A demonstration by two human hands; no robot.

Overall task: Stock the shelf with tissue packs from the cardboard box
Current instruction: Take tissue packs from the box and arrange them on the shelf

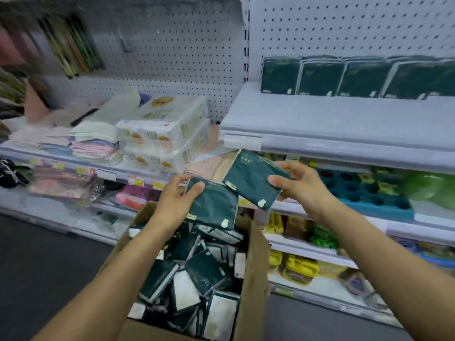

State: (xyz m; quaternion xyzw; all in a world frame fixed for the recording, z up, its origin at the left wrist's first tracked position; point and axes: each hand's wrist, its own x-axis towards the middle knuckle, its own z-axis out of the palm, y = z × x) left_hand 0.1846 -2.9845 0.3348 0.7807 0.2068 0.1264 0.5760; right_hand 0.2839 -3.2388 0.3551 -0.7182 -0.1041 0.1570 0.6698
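The left hand (pixel 176 196) holds one dark green tissue pack (pixel 213 205) above the open cardboard box (pixel 253 262). Its fingers (pixel 197 187) are curled over the upper left edge of this pack, with the thumb on the front face, so the pack is gripped at its corner. The right hand (pixel 299 184) holds a second tissue pack (pixel 251 179), tilted, a little higher and just beside the first one; the two packs seem to touch at one corner. The right fingers (pixel 277 180) are bent around the right edge of that pack, thumb on the front and the other fingers behind it.

The box stands on the floor in front of the shelves and is full of the same green packs (pixel 194 279), lying in disorder, many on their sides.

On the upper right shelf (pixel 320 124), a row of green packs (pixel 344 77) stands upright against the pegboard back wall (pixel 344 28). The front part of this shelf is bare. Its front edge hangs directly above the pack in the right hand.

To the left, on another shelf, there are white wrapped tissue bundles (pixel 162 136) and folded cloths (pixel 96 143). Lower shelves on the right carry a teal tray (pixel 364 193) and yellow packets (pixel 298 267).
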